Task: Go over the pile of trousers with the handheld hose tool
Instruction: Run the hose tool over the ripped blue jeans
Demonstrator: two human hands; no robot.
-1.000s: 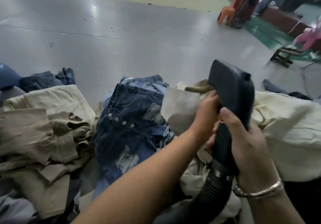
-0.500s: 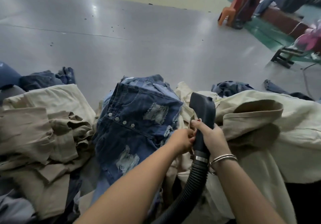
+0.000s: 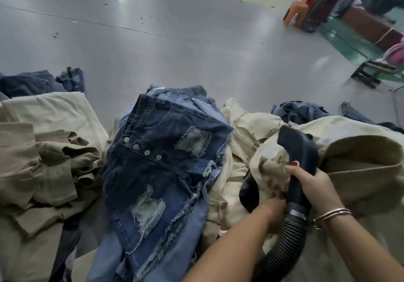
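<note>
Head view: right hand [image 3: 312, 183] gripping neck of dark hose tool [image 3: 299, 150], nozzle pressing into beige trousers [image 3: 251, 126] at right of pile. Left hand [image 3: 276, 211] clutching bunched beige cloth just beside tool. Ribbed hose [image 3: 282, 246] trailing toward camera. Ripped jeans [image 3: 166, 161] lying centre, untouched.

Your open lane is the bare grey floor [image 3: 196, 47] beyond the heap. Ahead-left, the ripped dark-blue denim jeans [image 3: 161, 168] mound up; crumpled khaki trousers [image 3: 50, 163] block the far left. The cream trousers [image 3: 358, 157] fold up around the black hose nozzle [image 3: 299, 150], crowding your right hand [image 3: 310, 183].
</note>
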